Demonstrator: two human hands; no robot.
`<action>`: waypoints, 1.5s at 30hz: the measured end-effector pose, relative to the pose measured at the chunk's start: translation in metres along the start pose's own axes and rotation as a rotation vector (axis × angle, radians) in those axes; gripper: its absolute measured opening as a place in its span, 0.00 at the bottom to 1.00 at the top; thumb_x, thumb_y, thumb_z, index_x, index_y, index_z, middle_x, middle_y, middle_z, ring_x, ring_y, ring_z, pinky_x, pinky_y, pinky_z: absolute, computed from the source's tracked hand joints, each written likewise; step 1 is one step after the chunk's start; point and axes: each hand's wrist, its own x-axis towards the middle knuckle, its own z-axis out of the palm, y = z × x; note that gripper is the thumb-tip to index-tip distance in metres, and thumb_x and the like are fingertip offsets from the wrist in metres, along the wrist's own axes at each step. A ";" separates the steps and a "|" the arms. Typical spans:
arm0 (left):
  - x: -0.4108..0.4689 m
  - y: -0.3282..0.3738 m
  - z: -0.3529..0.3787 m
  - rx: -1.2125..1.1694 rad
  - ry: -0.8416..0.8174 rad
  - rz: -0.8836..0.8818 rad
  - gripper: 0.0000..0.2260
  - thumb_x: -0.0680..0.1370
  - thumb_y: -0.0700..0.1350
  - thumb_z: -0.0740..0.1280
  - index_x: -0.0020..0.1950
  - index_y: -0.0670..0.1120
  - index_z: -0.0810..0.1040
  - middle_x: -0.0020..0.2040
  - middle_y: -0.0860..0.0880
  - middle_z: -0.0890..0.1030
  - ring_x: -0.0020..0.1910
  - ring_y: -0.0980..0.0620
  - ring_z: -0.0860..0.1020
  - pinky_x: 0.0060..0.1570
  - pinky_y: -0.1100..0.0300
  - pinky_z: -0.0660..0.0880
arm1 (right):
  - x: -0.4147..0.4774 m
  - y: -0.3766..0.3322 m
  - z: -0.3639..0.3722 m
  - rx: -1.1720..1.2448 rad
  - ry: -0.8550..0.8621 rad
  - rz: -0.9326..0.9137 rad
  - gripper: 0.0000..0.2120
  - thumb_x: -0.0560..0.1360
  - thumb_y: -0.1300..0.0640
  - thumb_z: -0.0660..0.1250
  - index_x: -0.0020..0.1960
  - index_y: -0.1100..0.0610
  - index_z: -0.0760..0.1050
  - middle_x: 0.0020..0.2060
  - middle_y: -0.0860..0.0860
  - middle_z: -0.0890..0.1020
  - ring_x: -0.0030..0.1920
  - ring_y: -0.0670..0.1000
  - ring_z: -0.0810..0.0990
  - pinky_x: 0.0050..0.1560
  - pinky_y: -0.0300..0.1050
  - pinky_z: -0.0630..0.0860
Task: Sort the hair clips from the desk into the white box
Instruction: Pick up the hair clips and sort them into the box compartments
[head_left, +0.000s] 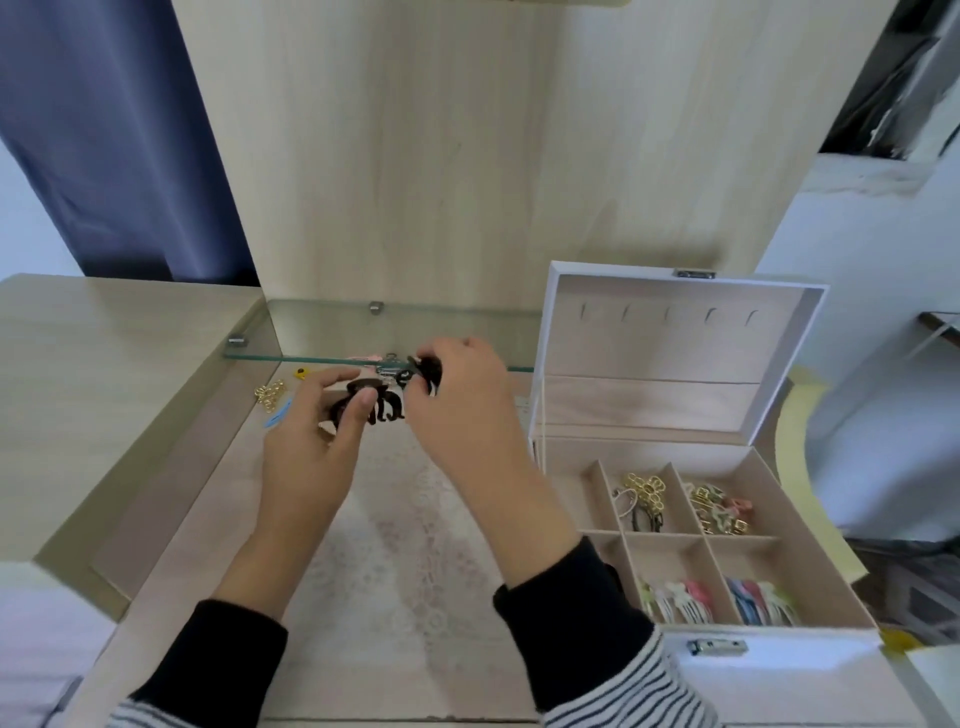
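Clips occupy both your hands. Your left hand (311, 441) pinches a dark brown plastic claw clip (382, 408) between thumb and fingers, and its long axis lies roughly across, left to right. Your right hand (457, 395) is curled round a second dark claw clip (428, 370), just beside the first one, under the edge of the glass shelf (311, 332). The open white box with beige compartments (779, 675) stands to the right of both hands and nearer to you. So your right hand is the closer one and, I judge, should travel first: rightward and toward you. A gold metal clip (270, 395) and a blue clip (278, 415) lie on the desk, left of your left hand.
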 end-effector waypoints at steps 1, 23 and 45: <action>0.000 0.008 0.002 -0.039 -0.004 -0.006 0.08 0.78 0.51 0.67 0.57 0.56 0.76 0.47 0.56 0.83 0.44 0.65 0.78 0.40 0.75 0.70 | 0.001 0.001 -0.012 0.005 -0.020 -0.021 0.11 0.75 0.61 0.63 0.56 0.59 0.77 0.49 0.54 0.74 0.43 0.48 0.69 0.43 0.32 0.61; -0.029 0.089 0.108 -0.062 -0.381 0.120 0.06 0.77 0.47 0.69 0.53 0.53 0.81 0.52 0.55 0.77 0.44 0.56 0.80 0.47 0.62 0.77 | -0.037 0.148 -0.134 0.223 -0.249 0.265 0.04 0.72 0.62 0.72 0.43 0.55 0.79 0.43 0.49 0.84 0.43 0.48 0.83 0.49 0.50 0.80; -0.028 0.088 0.122 0.018 -0.261 0.267 0.08 0.76 0.46 0.70 0.55 0.51 0.85 0.50 0.60 0.83 0.53 0.64 0.79 0.57 0.60 0.76 | -0.041 0.151 -0.095 0.035 -0.449 0.092 0.06 0.71 0.57 0.73 0.48 0.52 0.84 0.34 0.36 0.78 0.35 0.32 0.77 0.37 0.23 0.67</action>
